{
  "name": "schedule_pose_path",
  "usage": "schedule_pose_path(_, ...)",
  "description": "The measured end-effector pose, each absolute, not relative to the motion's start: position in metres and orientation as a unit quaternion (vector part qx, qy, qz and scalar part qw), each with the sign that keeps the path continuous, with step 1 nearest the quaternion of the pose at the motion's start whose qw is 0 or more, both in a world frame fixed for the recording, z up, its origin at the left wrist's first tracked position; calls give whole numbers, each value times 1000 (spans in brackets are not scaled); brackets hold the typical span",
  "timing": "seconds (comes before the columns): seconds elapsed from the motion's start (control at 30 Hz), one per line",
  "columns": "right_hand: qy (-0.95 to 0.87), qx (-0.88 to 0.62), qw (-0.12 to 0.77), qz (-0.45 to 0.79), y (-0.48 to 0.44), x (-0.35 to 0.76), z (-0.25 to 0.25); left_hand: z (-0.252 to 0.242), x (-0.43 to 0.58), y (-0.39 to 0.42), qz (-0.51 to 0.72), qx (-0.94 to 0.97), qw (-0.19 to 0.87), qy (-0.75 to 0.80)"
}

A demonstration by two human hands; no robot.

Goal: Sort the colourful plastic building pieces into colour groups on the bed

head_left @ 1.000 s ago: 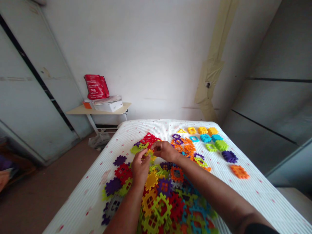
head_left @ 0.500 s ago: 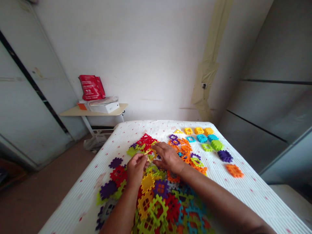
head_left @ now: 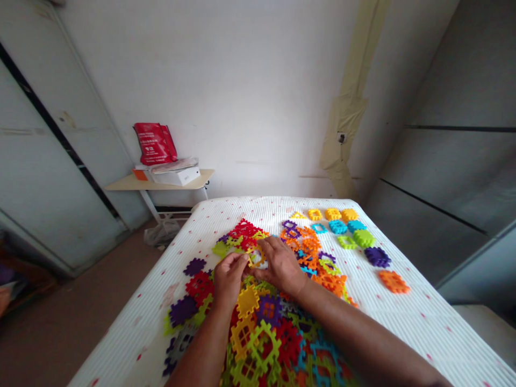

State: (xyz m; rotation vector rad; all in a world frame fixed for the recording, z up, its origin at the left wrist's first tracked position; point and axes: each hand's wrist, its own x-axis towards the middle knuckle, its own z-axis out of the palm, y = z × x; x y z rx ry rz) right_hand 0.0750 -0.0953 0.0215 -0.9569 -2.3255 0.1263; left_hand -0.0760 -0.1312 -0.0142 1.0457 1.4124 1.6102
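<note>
Your left hand [head_left: 229, 279] and right hand [head_left: 281, 267] meet around a small yellow tile [head_left: 256, 258], over the heap of plastic tiles [head_left: 258, 333] on the bed [head_left: 403, 322]. Left fingers [head_left: 241, 262] pinch its near edge; right fingers [head_left: 266, 251], slightly spread, press on its far side. Red tiles [head_left: 244, 229] lie just beyond. Sorted tiles [head_left: 346, 228] sit in color groups to the right.

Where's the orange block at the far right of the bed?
In the head view, the orange interlocking block lies on the right side of the bedcover, just below a purple block, well right of the right hand.
</note>
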Motion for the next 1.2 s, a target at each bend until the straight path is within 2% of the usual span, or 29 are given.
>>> schedule_pose_path(0.27,-880,-369,293,50,-96,72,22,-5,-72,-134,614,406,361,573)
schedule_pose_path(0.47,-838,-477,266,-8,-55,108,44,-6,-73,-133,626,399,376,553)
schedule_pose_path(0.63,-759,-627,161,-71,17,165,62,-10,-76,-133,619,409,371,558)
schedule_pose_path(0.8,-719,-691,41,-65,71,203,56,-14,-78,-131,608,407,372,571)
schedule_pose_path(1.2,-697,-717,-3,-20,106,219,26,-12,-78,-131,594,404,369,589)
